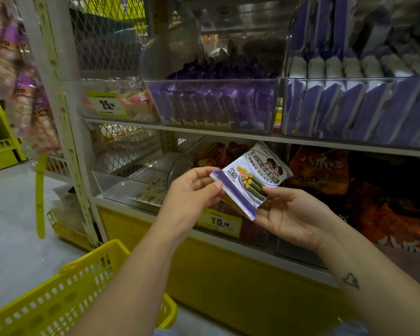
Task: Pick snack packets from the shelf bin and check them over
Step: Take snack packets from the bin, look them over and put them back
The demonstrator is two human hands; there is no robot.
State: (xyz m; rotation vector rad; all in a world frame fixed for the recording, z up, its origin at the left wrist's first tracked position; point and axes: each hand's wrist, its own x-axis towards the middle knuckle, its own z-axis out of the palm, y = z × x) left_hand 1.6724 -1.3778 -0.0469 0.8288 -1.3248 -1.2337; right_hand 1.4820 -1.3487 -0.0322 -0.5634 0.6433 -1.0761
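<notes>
Facing a tall shop shelving unit [228,137], we see clear plastic bins lined along its boards so the stock shows from the front. The upper middle bin [214,105] is packed with purple packets standing on edge. The bin to its right [359,107] holds purple-and-white ones in the same upright rows, probably so each can be drawn out singly. Large orange bags [374,202] fill the lower right shelf. A yellow shopping basket [87,275] sits at lower left, beneath the left forearm, near enough to take anything worth keeping.

Both hands are raised in front of the lower shelf. The left hand [192,192] pinches the packet's upper-left corner between thumb and forefinger. The right hand [294,214] supports the lower end, thumb pressed on the printed face and fingers behind it.

The snack packet [250,183], white with purple ends and a picture of green rolls, is held clear of the bins, tilted, with its printed face towards us. It is stretched flat between the two grips, which we judge is for reading it and checking the crimped seals. A small yellow price tag [220,221] marked 15 sits just below.
</notes>
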